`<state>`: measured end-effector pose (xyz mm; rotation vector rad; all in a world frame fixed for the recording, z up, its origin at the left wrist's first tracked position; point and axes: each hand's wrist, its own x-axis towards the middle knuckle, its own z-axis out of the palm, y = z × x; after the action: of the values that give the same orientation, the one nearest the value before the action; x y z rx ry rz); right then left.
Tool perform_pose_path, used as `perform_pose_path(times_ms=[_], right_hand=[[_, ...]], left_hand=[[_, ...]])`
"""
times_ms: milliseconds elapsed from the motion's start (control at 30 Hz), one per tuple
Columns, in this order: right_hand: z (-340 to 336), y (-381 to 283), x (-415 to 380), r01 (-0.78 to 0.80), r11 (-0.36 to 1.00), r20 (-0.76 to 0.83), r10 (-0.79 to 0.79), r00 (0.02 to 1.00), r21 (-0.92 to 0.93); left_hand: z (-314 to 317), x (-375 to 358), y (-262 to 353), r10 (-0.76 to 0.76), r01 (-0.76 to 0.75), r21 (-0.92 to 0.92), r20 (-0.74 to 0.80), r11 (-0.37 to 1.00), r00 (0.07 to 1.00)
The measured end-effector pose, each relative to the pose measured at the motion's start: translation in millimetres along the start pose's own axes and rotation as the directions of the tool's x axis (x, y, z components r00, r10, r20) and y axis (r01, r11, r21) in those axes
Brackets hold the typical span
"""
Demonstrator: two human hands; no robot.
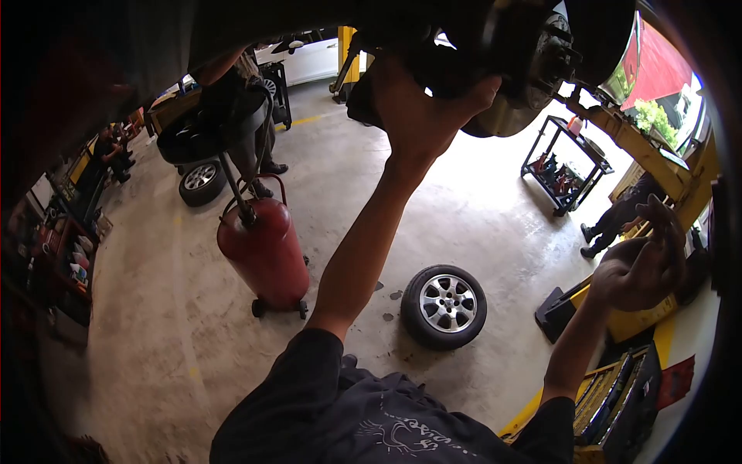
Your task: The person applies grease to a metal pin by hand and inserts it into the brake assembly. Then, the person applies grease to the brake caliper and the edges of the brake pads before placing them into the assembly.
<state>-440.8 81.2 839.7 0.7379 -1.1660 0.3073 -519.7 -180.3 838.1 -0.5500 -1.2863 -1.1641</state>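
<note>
Overhead, my left hand [421,108] reaches up to a dark part [456,69] under a raised vehicle; its thumb is spread to the right and its other fingers are hidden behind the palm and the part. Just right of it is a round metal brake disc [514,108]. My right hand [641,267] is raised at the right, apart from the vehicle, with its fingers partly bent upward. Whether something small is in it cannot be made out.
A wheel [444,307] lies on the floor below. A red drain tank [267,251] stands left, near a person's legs and another wheel [202,183]. At right are a black cart [568,166], a yellow lift arm [649,155], another person and an open tool drawer [610,394].
</note>
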Motion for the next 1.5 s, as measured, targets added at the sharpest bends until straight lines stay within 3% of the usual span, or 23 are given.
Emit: perform_pose_path(times_ms=[67,167,267,367,500,567,667,733,767,833,900,967,1033,1067,1100,1167,1200,1267,1300,1367,1400,1467,1500], right_hand=[[1.0,-2.4,-6.2,-0.200,0.908,0.067,0.189,0.980,0.369],[0.1,-6.6,-16.0,-0.190,0.942,0.090,0.171,0.981,0.277],[1.2,-12.3,-18.5,-0.223,0.921,0.133,0.190,0.973,0.319],[-2.4,-10.3,-22.8,-0.176,0.945,0.147,0.139,0.979,0.276],[-10.9,-12.6,-21.1,-0.154,0.961,0.166,0.117,0.979,0.231],[-15.7,-13.2,-21.0,-0.220,0.946,0.128,0.194,0.973,0.237],[-29.4,-10.6,-20.1,-0.167,0.968,0.151,0.139,0.979,0.188],[-32.2,-13.0,-16.9,-0.141,0.972,0.160,0.112,0.981,0.185],[-32.5,-16.4,-14.0,-0.125,0.977,0.159,0.097,0.982,0.174],[-40.1,-15.7,-11.8,-0.102,0.982,0.157,0.077,0.985,0.158],[-55.1,-13.3,-14.6,-0.062,0.996,0.213,0.048,0.976,0.059],[-55.1,-18.4,-17.1,-0.100,0.992,0.203,0.082,0.976,0.081],[-52.7,-20.9,-19.9,-0.130,0.987,0.192,0.109,0.975,0.098],[-50.2,-24.1,-17.9,-0.109,0.992,0.211,0.094,0.973,0.060],[-48.2,-23.1,-19.5,-0.114,0.991,0.211,0.098,0.973,0.065],[-41.9,-21.2,-25.2,-0.106,0.989,0.209,0.083,0.974,0.101],[-38.7,-19.2,-29.5,-0.107,0.987,0.192,0.082,0.978,0.124],[-31.1,-23.1,-36.2,-0.176,0.972,0.191,0.145,0.971,0.155],[-27.0,-24.6,-40.1,-0.235,0.955,0.188,0.201,0.962,0.180],[-21.0,-24.8,-46.8,-0.292,0.925,0.172,0.255,0.952,0.242],[-19.8,-25.4,-46.7,-0.267,0.936,0.191,0.225,0.955,0.230],[-16.2,-25.7,-49.8,-0.264,0.927,0.185,0.219,0.958,0.268],[-17.6,-27.0,-52.9,-0.268,0.924,0.182,0.225,0.957,0.271]], left_hand=[[0.2,1.5,3.1,0.024,-0.024,-0.002,-0.004,1.000,1.000],[1.5,-1.7,9.1,0.052,-0.053,-0.036,-0.024,0.998,0.998],[4.5,-4.3,2.0,0.082,-0.080,0.034,-0.046,0.996,0.996],[4.9,-2.7,1.7,0.027,-0.028,-0.041,-0.025,0.999,0.999],[6.2,0.2,1.0,0.055,-0.057,-0.062,-0.027,0.996,0.998],[7.1,1.5,0.0,0.068,-0.070,-0.072,-0.024,0.995,0.997],[8.4,3.4,-7.6,0.092,-0.094,-0.089,-0.020,0.992,0.996],[3.9,3.8,-17.4,0.143,-0.144,0.096,0.011,0.985,0.990],[-1.0,-0.8,-21.1,0.140,-0.140,0.090,0.009,0.986,0.990],[-20.0,-4.3,-16.8,-0.110,0.147,-0.200,0.185,0.969,0.977],[-31.9,4.4,-37.8,-0.276,0.333,-0.380,0.197,0.863,0.941],[-37.5,8.3,-48.9,-0.240,0.309,-0.324,0.235,0.894,0.942],[-38.4,15.3,-38.8,-0.342,0.529,-0.519,0.416,0.672,0.843],[-37.5,16.1,-41.5,-0.349,0.548,-0.563,0.428,0.618,0.833],[-37.0,15.8,-42.0,-0.352,0.549,-0.559,0.428,0.621,0.833],[-36.5,15.5,-43.2,-0.298,0.424,-0.383,0.345,0.821,0.890],[-38.0,14.9,-39.6,-0.304,0.427,-0.376,0.344,0.823,0.888],[-40.2,14.1,-29.2,-0.212,0.209,0.039,0.253,0.977,0.944],[-39.4,15.9,-25.7,-0.218,0.213,0.047,0.256,0.976,0.942],[-38.8,15.1,-20.9,-0.050,0.025,0.120,0.214,0.992,0.975],[-40.6,15.5,-23.7,-0.057,0.030,0.126,0.214,0.992,0.975],[-45.0,20.3,-33.5,-0.248,0.319,-0.155,0.357,0.935,0.900],[-45.4,20.9,-37.4,-0.248,0.318,-0.148,0.359,0.937,0.900]])
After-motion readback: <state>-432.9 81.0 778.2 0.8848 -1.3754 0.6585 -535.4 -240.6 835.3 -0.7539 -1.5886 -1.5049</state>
